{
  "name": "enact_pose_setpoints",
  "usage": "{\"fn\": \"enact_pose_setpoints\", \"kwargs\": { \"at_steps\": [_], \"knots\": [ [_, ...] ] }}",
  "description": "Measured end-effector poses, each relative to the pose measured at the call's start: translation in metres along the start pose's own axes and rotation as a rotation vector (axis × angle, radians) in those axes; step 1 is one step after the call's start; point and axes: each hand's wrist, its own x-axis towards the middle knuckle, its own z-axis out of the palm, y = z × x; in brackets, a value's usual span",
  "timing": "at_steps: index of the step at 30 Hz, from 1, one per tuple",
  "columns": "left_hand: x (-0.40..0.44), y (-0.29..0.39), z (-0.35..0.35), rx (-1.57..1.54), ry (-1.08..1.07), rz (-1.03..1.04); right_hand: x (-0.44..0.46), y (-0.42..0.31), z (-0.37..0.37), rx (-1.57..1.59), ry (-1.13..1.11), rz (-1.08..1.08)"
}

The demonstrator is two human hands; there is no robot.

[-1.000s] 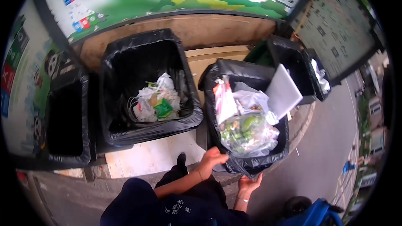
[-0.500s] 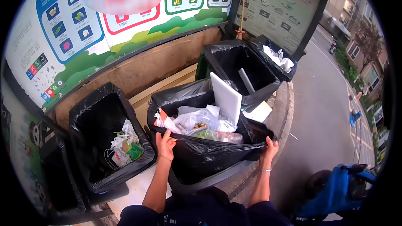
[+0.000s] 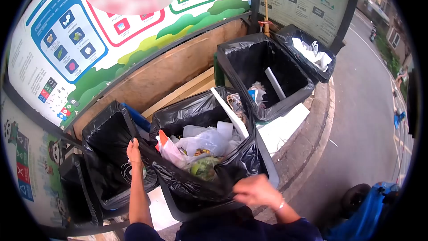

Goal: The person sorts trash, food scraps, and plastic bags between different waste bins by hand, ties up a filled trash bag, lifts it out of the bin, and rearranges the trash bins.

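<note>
A black bin liner [image 3: 183,180] is pulled off the near rim of the middle bin [image 3: 271,163]. My left hand [image 3: 134,151] is closed on the liner's left edge, raised near the left bin. My right hand [image 3: 257,191], slightly blurred, is closed on the near right edge of the liner. Inside lie a whitish plastic bag [image 3: 207,143], a pink and orange bag [image 3: 169,150], a clear bag with greens [image 3: 203,168] and a white foam board [image 3: 229,112] leaning upright at the right.
To the left stand two lined bins, one [image 3: 100,129] beside the middle bin and one [image 3: 73,183] farther left. Another lined bin [image 3: 267,53] and a smaller one [image 3: 314,56] stand at the back right. A blue vehicle [image 3: 368,214] is at the lower right.
My left hand has moved left and drawn the liner's edge toward the left bin. My right hand has come inward and lower. The foam board leans more, and more of the back right bin's inside shows.
</note>
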Motion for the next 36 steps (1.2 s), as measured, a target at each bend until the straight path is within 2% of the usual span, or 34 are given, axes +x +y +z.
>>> {"fn": "enact_pose_setpoints", "kwargs": {
  "at_steps": [2,4,7,8,9,12,14,16,18,20,21,22,24,25,26,28,30,32,34,36],
  "knots": [
    [-0.004,0.012,0.028,-0.412,-0.026,-0.081,-0.011,0.012,-0.025,-0.132,0.286,0.239],
    [0.0,0.021,0.05,-0.593,-0.015,-0.01,-0.014,0.012,-0.046,-0.053,0.433,0.347],
    [-0.03,0.073,0.086,-0.769,-0.157,0.002,-0.018,0.047,-0.066,0.218,0.667,0.156],
    [-0.045,0.079,0.086,-0.717,-0.237,0.032,-0.015,0.066,-0.07,0.381,0.772,0.106],
    [-0.062,0.085,0.082,-0.729,-0.287,0.028,-0.008,0.084,-0.074,0.628,0.843,0.224],
    [-0.106,0.072,0.049,-0.613,-0.382,0.036,0.023,0.177,-0.07,0.608,0.782,0.782],
    [-0.13,0.081,0.026,-0.534,-0.477,0.076,0.06,0.223,-0.053,0.585,0.662,0.899],
    [-0.137,0.091,0.002,-0.4,-0.336,0.073,0.102,0.227,-0.05,0.459,0.466,0.987],
    [-0.134,0.092,-0.024,-0.462,-0.255,0.143,0.121,0.275,-0.03,0.064,0.383,0.828],
    [-0.132,0.093,-0.042,-0.414,-0.142,0.141,0.143,0.265,-0.032,0.498,0.449,0.697],
    [-0.132,0.095,-0.046,-0.392,-0.075,0.172,0.153,0.231,-0.047,0.441,0.485,0.582],
    [-0.133,0.095,-0.05,-0.38,-0.022,0.164,0.157,0.199,-0.065,0.292,0.431,0.503],
    [-0.129,0.082,-0.067,-0.36,-0.05,0.157,0.148,0.156,-0.088,-0.414,0.213,0.133],
    [-0.129,0.08,-0.076,-0.268,-0.04,0.119,0.137,0.139,-0.092,-0.504,0.136,0.092],
    [-0.131,0.089,-0.077,-0.076,-0.002,0.169,0.124,0.122,-0.096,-0.593,0.059,0.047],
    [-0.131,0.09,-0.092,0.126,-0.014,0.31,0.09,0.094,-0.113,-0.543,0.144,0.134],
    [-0.136,0.096,-0.12,0.342,0.052,0.235,0.049,0.093,-0.134,-0.526,0.157,0.305],
    [-0.138,0.122,-0.12,0.48,0.002,0.2,0.03,0.081,-0.15,-0.499,0.222,0.381],
    [-0.134,0.147,-0.115,0.597,-0.014,0.285,0.03,0.059,-0.162,-0.423,0.385,0.471],
    [-0.131,0.171,-0.124,0.3,0.017,0.141,0.022,0.054,-0.182,-0.337,0.437,0.607]
  ]
}}
